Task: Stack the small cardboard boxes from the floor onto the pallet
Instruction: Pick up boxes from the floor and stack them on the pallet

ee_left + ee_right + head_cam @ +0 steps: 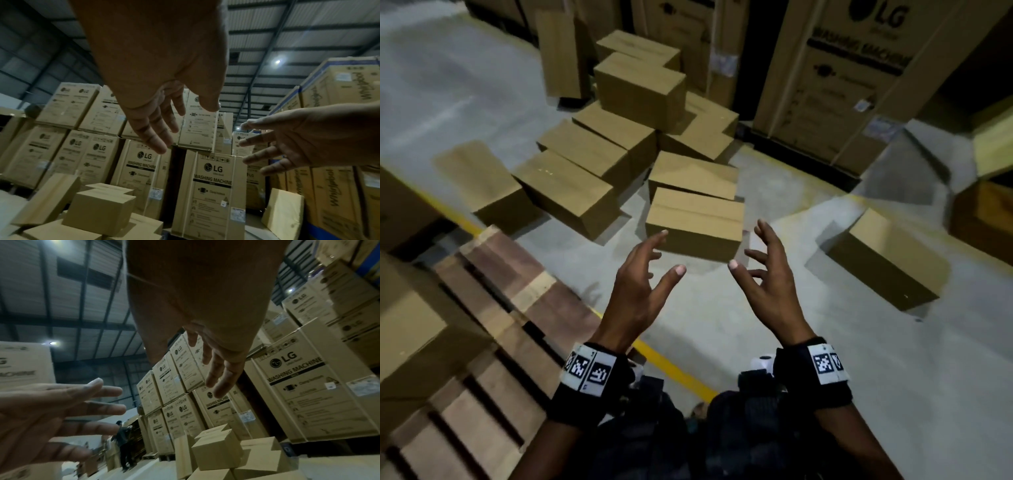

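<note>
Several small plain cardboard boxes lie jumbled on the grey floor. The nearest box sits just beyond my fingertips. My left hand and right hand hover side by side above the floor in front of it, palms facing each other, fingers spread and empty. The wooden pallet lies at the lower left, with boxes on its left part. In the left wrist view my left hand is open, with the right hand beside it. The right wrist view shows my right hand open too.
A lone box lies on the floor to the right. Tall LG washing machine cartons stand behind the pile. A yellow floor line runs along the pallet's edge. A person stands far off in the aisle.
</note>
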